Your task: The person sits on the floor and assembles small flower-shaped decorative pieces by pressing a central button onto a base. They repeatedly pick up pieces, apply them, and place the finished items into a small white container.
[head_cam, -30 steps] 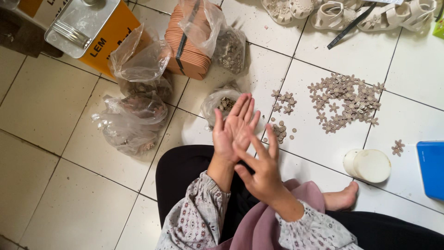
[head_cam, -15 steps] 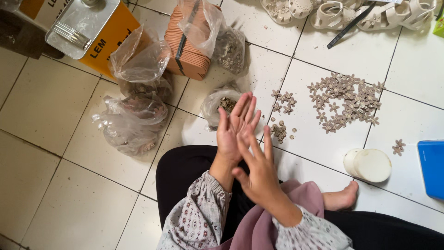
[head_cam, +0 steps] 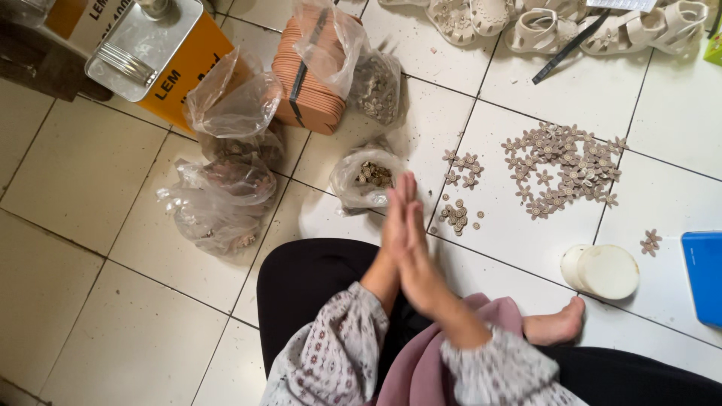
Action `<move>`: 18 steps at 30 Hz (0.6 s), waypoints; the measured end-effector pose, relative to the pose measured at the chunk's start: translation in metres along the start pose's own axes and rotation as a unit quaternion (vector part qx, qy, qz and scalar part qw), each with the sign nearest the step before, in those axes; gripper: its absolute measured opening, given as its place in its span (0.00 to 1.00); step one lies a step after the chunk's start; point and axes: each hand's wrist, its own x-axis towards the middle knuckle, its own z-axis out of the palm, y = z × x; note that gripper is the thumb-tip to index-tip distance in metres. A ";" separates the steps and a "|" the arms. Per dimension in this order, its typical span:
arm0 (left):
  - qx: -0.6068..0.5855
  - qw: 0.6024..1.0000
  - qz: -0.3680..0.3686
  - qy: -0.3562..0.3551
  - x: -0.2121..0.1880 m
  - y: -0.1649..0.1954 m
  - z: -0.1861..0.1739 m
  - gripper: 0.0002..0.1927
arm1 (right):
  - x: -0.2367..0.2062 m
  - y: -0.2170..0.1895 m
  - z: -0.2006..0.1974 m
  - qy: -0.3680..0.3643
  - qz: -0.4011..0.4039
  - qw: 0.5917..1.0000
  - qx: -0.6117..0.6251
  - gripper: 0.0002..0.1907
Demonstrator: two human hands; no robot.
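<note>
I sit on a white tiled floor with my palms pressed flat together over my lap. My left hand (head_cam: 391, 219) and my right hand (head_cam: 418, 259) hold nothing, and their fingers point away from me. Just beyond the fingertips lies a small clear bag of little beige pieces (head_cam: 366, 177). To the right of it are a few small round pieces (head_cam: 456, 215) and a small cluster of flower-shaped pieces (head_cam: 462, 168). A larger pile of beige flower pieces (head_cam: 565, 169) lies further right.
A white round container (head_cam: 602, 271) and a blue box (head_cam: 703, 267) are at the right, near my bare foot (head_cam: 556, 327). Crumpled clear bags (head_cam: 226, 195), a stack of orange soles (head_cam: 312, 75) and a yellow metal can (head_cam: 150, 60) are at the left. Pale sandals (head_cam: 541, 26) lie along the top.
My hands, loosely crossed with fingers spread a second ago, have come flat together palm to palm. Nothing on the floor has moved.
</note>
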 end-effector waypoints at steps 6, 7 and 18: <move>0.070 0.991 -0.037 -0.106 -0.038 -0.001 0.022 0.38 | 0.035 0.039 -0.042 0.170 0.121 0.976 0.066 0.37; 0.123 0.982 -0.014 -0.142 -0.050 0.004 0.024 0.36 | 0.042 0.049 -0.057 0.183 0.173 0.968 -0.008 0.37; 0.594 0.742 0.251 0.183 -0.020 0.165 -0.071 0.09 | 0.107 0.016 -0.018 0.155 -0.133 0.964 -0.168 0.05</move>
